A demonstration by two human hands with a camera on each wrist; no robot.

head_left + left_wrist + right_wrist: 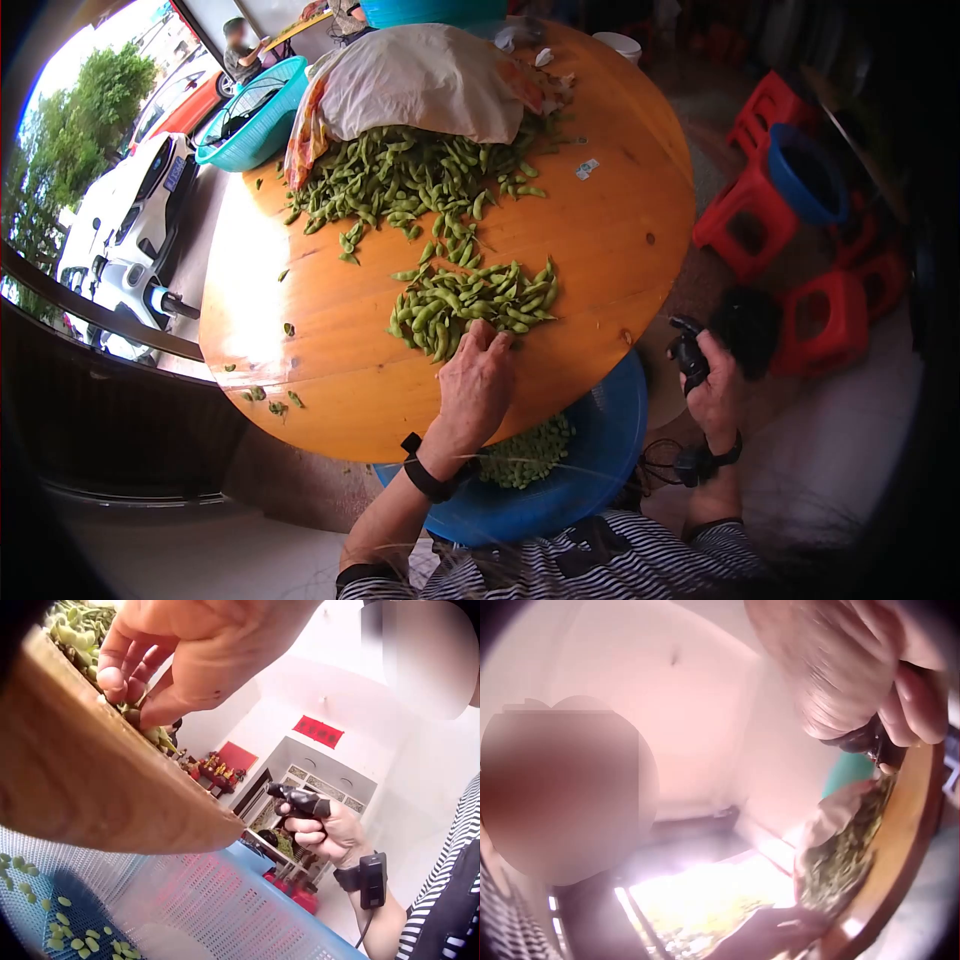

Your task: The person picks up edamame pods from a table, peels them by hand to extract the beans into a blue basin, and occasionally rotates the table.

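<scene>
In the head view my left hand point(476, 388) is at the near side of a small heap of green edamame pods point(470, 300) on the round wooden table point(600, 250). The left wrist view shows its thumb and fingertips pinching a pod at the table edge. My right hand point(715, 390) is raised off to the right, away from the table. Black covers point(300, 801) wrap its thumb and forefinger, and its other fingers curl loosely. No pod shows in it. Below the table edge a blue basket point(620, 430) holds shelled beans point(528, 455).
A larger pod heap point(390, 180) lies farther back, partly under a pale cloth point(420, 85). A turquoise basket point(280, 105) stands at the far left, beyond the table's edge. Red stools point(745, 225) and a blue basin point(805, 175) are at the right. Pod scraps point(275, 405) lie at the left.
</scene>
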